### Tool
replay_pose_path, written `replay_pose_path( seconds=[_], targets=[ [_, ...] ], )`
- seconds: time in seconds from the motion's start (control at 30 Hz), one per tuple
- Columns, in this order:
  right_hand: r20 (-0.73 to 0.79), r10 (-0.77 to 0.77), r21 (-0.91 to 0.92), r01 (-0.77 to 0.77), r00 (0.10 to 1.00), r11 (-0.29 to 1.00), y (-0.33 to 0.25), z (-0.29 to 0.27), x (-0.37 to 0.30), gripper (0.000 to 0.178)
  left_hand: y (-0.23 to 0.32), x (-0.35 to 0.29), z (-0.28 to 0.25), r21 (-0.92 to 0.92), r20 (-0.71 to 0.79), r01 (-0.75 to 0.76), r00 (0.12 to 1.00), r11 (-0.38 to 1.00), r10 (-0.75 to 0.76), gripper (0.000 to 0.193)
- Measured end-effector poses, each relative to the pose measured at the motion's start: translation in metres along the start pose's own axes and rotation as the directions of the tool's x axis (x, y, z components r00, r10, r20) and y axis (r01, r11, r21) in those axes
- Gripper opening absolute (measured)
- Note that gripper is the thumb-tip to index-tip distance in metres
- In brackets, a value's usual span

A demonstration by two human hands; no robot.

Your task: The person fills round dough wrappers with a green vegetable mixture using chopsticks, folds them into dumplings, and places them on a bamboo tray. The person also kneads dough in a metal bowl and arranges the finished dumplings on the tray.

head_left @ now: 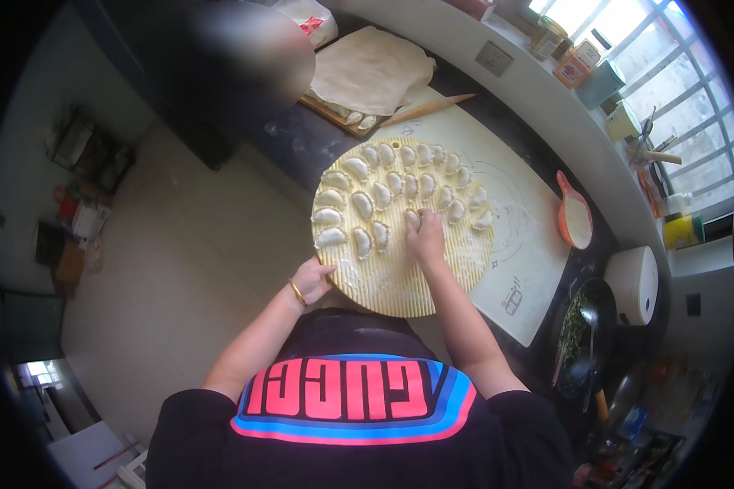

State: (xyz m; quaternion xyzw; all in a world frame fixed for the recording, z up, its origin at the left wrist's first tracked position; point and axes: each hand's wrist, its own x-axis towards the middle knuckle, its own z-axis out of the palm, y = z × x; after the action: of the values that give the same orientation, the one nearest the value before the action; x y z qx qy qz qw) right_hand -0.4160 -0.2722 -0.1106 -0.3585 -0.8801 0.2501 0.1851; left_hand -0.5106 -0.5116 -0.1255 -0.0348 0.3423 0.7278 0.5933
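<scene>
A round, ridged, pale yellow tray (383, 287) is in front of me, dusted with flour and partly over the counter's edge. Rows of white crescent dumplings (356, 168) cover its far and left parts. My left hand (312, 279) grips the tray's near left rim, its fingers closed, partly out of sight beneath. Over the tray's middle, my right hand (426, 240) has its fingers closed on one dumpling (413, 218), low over the ridges beside the others. Whether that dumpling touches the tray I cannot tell.
Under the tray's right side lies a white mat (510, 265). Beyond it are a tapered rolling pin (428, 109) and a dough sheet (371, 69) over a board. At right stand an orange scoop of flour (575, 216), a pan of chopped greens (577, 330) and a white appliance (630, 284).
</scene>
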Motion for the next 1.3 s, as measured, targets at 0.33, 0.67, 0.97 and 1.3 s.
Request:
replay_pose_path(
  seconds=[0.33,0.67,0.97,1.3],
  targets=[
    [0.097,0.019,0.123,-0.031,0.995,0.992,-0.015,0.004,0.0,0.031,-0.002,0.005,0.002,-0.026,0.017,-0.016,1.0,1.0,0.016,0.051],
    [-0.115,-0.064,0.222,0.088,0.991,0.971,0.01,-0.029,-0.001,0.03,-0.003,0.015,0.009,-0.037,0.053,-0.017,0.998,0.999,0.019,0.055],
    [-0.418,0.324,0.17,-0.278,0.849,0.946,0.128,-0.079,-0.026,0.03,-0.001,0.041,-0.005,-0.146,0.031,-0.05,0.998,0.988,0.055,0.05],
    [-0.214,0.671,0.35,-0.586,0.71,0.731,0.131,-0.099,-0.034,0.04,0.009,0.051,-0.006,-0.042,0.135,-0.054,0.989,0.998,0.059,0.064]
  ],
)
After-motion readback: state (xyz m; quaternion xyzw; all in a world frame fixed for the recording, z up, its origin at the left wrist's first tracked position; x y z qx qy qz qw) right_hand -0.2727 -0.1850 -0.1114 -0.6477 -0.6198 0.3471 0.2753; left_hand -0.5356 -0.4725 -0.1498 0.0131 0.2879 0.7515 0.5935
